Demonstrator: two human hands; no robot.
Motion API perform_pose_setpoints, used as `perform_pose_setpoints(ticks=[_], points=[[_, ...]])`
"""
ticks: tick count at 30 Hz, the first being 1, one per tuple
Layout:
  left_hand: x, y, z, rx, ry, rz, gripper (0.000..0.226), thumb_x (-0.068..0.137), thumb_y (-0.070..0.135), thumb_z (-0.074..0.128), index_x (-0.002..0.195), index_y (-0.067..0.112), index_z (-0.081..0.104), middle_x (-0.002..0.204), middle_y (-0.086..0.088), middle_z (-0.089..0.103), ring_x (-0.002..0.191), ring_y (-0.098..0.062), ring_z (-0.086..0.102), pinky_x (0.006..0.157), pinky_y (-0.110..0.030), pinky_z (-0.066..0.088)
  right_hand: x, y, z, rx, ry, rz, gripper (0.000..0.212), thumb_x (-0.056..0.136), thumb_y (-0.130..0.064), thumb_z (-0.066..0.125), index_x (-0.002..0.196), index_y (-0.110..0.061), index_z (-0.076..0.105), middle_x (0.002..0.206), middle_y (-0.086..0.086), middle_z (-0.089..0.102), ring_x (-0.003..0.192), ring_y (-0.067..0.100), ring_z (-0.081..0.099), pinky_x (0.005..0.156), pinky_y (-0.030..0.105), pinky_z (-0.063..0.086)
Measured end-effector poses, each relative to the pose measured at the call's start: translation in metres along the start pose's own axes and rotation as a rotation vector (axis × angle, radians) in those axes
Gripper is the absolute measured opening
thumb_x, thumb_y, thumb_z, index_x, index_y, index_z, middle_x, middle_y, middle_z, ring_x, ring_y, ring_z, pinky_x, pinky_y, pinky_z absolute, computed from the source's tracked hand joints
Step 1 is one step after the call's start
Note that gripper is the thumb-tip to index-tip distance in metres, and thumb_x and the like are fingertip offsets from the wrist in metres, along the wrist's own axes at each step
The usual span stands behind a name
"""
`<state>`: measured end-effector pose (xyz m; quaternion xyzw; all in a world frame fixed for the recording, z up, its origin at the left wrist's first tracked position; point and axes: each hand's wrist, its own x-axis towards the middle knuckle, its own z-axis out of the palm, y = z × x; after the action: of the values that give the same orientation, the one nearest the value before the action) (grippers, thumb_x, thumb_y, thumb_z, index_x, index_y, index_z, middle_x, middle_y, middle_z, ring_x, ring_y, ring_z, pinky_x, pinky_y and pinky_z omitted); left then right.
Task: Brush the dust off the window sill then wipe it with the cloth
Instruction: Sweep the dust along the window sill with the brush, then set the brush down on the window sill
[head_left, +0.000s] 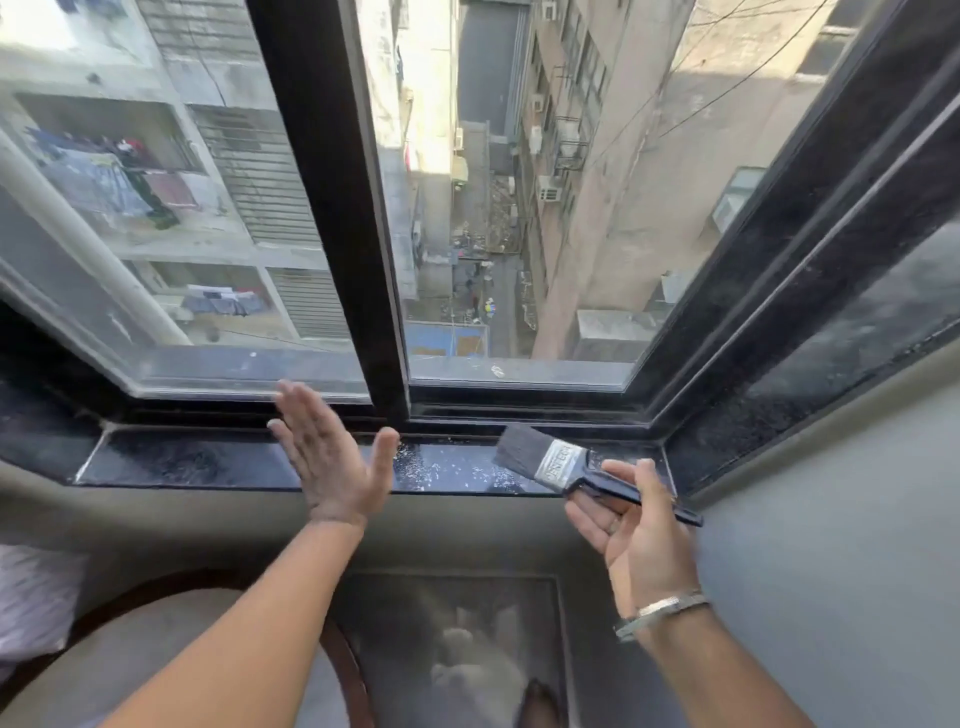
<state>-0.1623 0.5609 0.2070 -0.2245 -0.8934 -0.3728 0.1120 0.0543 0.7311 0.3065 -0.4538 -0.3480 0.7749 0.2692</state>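
The right hand (636, 530) loosely holds the brush (558, 465) with its bristles just above the dusty black window sill (208, 460), while the left hand (332, 460) hovers flat and wide beside it

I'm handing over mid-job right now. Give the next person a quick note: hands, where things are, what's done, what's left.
Left hand: open, empty, raised over the middle of the window sill.
Right hand: loosely holds the brush by its handle, bristles pointing left above the sill's right part.
Sill: pale specks and dust show between the hands; the left part looks duller and smudged.
Done: brush in hand; how far the brushing has got cannot be told.
Left: brush off the specks, then wipe. No cloth is in view.
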Motion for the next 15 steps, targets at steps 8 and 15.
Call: perform_pose_setpoints(ticks=[8,15], points=[[0.019,-0.035,-0.109,0.212,-0.513,0.691,0.068,0.094,0.058,0.045,0.149,0.020,0.036,0.135,-0.009,0.058,0.120,-0.021,0.054,0.101,-0.029,0.039,-0.013,0.079,0.103,-0.106,-0.466,0.384,0.037,0.095,-0.042,0.047,0.102,-0.009,0.061,0.102,0.018,0.071,0.093,0.030,0.071,0.068,0.035,0.059],[0.056,-0.132,-0.185,0.510,-0.551,0.468,0.062,0.088,0.053,0.052,0.136,0.014,0.055,0.125,-0.007,0.067,0.110,-0.027,0.064,0.091,-0.040,0.053,-0.001,0.141,0.194,-0.643,-0.494,0.097,0.023,0.080,-0.025,0.075,0.072,-0.007,0.062,0.061,0.008,0.060,0.039,0.009,0.050,0.038,0.020,0.038]])
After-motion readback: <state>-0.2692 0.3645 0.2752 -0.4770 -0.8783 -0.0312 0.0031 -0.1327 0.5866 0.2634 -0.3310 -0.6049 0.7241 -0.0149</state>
